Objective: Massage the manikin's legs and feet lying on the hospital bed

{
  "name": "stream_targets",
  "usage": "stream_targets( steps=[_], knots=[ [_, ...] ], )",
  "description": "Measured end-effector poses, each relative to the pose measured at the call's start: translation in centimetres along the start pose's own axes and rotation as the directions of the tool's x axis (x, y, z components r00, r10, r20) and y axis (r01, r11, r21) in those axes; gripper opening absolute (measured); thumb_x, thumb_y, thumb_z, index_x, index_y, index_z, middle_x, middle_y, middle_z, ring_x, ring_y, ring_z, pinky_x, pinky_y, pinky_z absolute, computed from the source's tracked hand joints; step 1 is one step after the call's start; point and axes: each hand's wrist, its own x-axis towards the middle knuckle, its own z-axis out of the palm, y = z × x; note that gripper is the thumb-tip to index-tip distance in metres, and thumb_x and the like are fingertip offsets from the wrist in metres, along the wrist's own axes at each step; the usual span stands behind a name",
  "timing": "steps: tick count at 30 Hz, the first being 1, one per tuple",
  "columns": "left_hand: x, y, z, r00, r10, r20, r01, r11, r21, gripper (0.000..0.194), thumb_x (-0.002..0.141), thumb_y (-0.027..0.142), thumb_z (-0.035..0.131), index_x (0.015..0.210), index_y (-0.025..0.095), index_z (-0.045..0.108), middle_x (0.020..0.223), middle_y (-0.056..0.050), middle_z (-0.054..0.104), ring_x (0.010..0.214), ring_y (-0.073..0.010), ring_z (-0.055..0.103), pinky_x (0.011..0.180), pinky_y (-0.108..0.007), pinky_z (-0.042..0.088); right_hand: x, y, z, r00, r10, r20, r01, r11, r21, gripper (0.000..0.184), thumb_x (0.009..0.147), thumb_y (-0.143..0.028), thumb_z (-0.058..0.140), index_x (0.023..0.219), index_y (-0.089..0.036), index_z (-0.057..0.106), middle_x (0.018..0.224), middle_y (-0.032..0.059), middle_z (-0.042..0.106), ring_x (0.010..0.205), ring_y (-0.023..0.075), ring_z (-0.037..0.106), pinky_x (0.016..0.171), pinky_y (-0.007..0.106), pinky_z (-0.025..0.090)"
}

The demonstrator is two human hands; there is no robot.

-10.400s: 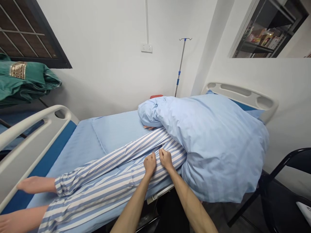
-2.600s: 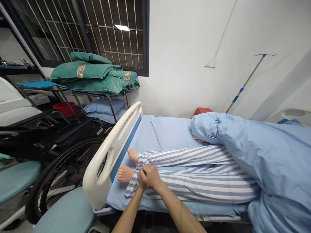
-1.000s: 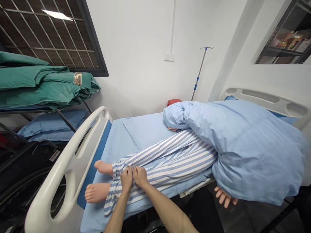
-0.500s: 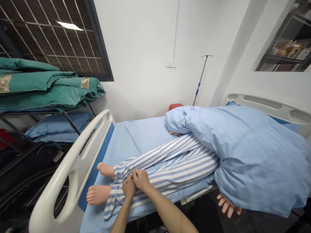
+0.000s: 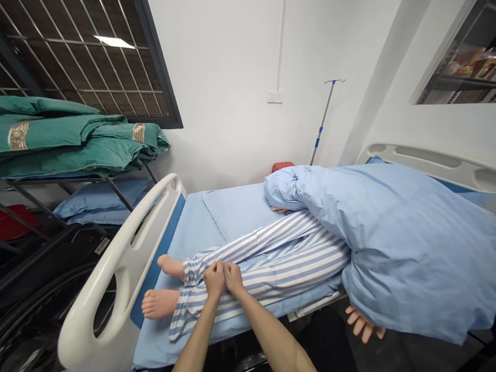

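A figure in blue-and-white striped pyjama trousers (image 5: pixel 271 258) lies on a hospital bed (image 5: pixel 217 217), its upper body hidden under a light blue quilt (image 5: pixel 387 227). Two bare feet (image 5: pixel 160 302) point toward the white footboard (image 5: pixel 116 279). My left hand (image 5: pixel 214 279) and my right hand (image 5: pixel 233 278) sit side by side on the near trouser leg, just above the ankle. Both have their fingers closed, pinching the striped cloth. A hand (image 5: pixel 362 323) of the figure hangs out below the quilt at the bed's near edge.
Folded green blankets (image 5: pixel 77 139) lie on a rack at the left, with blue pillows (image 5: pixel 101 201) below. A wheelchair (image 5: pixel 42 289) stands beside the footboard. An IV pole (image 5: pixel 323 121) stands against the white wall. The white headboard (image 5: pixel 434 163) is at the right.
Both hands have slid from the thigh down to the lower leg since ten seconds ago. In the last second they stayed at the ankle, shifting slightly right while pinching the cloth.
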Motion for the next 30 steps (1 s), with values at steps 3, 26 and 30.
stream_targets(
  steps=[3,26,30],
  knots=[
    [-0.8,-1.5,0.7,0.998,-0.040,0.057,0.026,0.974,0.227,0.032,0.093,0.025,0.046,0.066,0.018,0.062,0.066,-0.006,0.065,0.069,-0.0190,0.059,0.066,-0.027,0.037,-0.3,0.1,0.5,0.999,0.012,-0.031,-0.012,1.000,-0.007,0.044,0.103,-0.018,0.039,0.067,-0.019,0.064,0.071,0.0054,0.071,0.069,0.0169,0.063,0.064,0.026,0.039],
    [-0.2,0.4,1.5,0.999,-0.011,0.044,0.010,0.999,0.041,0.038,0.093,0.024,0.047,0.055,0.021,0.044,0.059,-0.001,0.056,0.065,-0.0153,0.052,0.067,-0.025,0.035,-0.4,1.0,-1.9,0.998,-0.053,-0.023,0.051,0.996,-0.078,0.045,0.104,-0.020,0.036,0.077,-0.019,0.072,0.084,0.0092,0.077,0.078,0.0193,0.069,0.066,0.026,0.038],
    [-0.8,0.3,2.7,0.997,-0.004,0.079,0.002,0.999,0.033,0.035,0.095,0.022,0.044,0.060,0.020,0.048,0.063,-0.003,0.060,0.066,-0.0165,0.054,0.066,-0.026,0.035,-0.1,1.4,-2.0,0.998,-0.038,-0.054,0.036,0.999,-0.031,0.045,0.103,-0.019,0.036,0.072,-0.019,0.069,0.076,0.0081,0.073,0.071,0.0189,0.065,0.064,0.026,0.037]
  ],
)
